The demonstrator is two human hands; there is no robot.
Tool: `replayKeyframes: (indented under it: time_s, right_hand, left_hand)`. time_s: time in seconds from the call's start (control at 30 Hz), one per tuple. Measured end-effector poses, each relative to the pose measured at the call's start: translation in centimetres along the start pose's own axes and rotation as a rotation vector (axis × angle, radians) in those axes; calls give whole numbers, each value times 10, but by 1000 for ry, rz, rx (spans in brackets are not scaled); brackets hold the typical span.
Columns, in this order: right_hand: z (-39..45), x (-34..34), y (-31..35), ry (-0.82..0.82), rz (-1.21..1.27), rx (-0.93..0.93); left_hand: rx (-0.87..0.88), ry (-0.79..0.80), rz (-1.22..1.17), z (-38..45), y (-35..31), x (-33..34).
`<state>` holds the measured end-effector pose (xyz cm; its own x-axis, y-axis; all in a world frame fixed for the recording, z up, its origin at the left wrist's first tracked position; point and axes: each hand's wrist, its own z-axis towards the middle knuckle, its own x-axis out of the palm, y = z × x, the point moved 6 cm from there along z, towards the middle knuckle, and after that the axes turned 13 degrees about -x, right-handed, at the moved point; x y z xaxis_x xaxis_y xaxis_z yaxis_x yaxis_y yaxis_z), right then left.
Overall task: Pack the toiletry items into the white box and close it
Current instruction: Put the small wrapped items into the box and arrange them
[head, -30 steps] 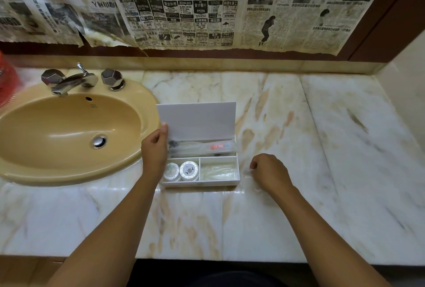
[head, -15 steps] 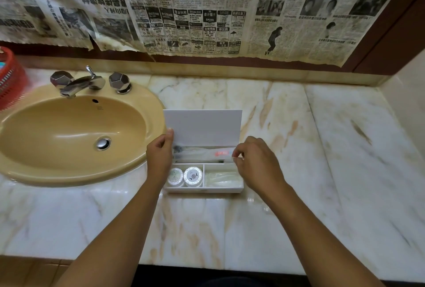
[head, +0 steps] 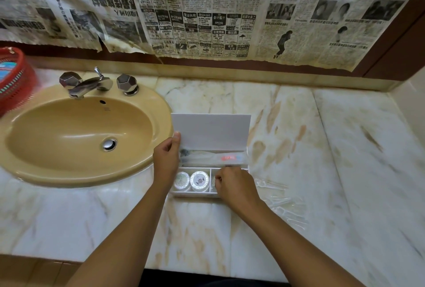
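The white box [head: 193, 192] stands on the marble counter with its lid [head: 211, 132] upright and open. My left hand [head: 166, 160] pinches the lid's left edge, thumb on the inner face. A wrapped toothbrush packet [head: 213, 159] lies in the long back compartment. Two round white jars [head: 199, 181] fill the front left compartment. My right hand [head: 235, 185] is over the front right compartment, its curled fingers pinching a clear plastic packet [head: 214, 181] that it mostly hides. More clear plastic packets [head: 284, 204] lie on the counter just right of the box.
A tan sink [head: 76, 139] with a chrome faucet [head: 89, 84] lies left of the box, close to my left hand. A red basket [head: 13, 79] sits at the far left. Newspaper covers the back wall; a side wall [head: 411, 102] bounds the counter on the right.
My right hand left the counter at the right, crossed over the box, and has come down into the front right compartment. My left hand has stayed on the lid.
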<state>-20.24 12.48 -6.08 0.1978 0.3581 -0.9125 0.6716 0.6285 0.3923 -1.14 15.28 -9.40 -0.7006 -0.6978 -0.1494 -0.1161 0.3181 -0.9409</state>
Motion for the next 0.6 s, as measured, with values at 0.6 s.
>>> replayKeyframes:
  time_s: [0.6]
  right_hand:
    - [-12, -48, -23, -233, 114, 7]
  left_hand:
    - [5, 4, -9, -2, -2, 1]
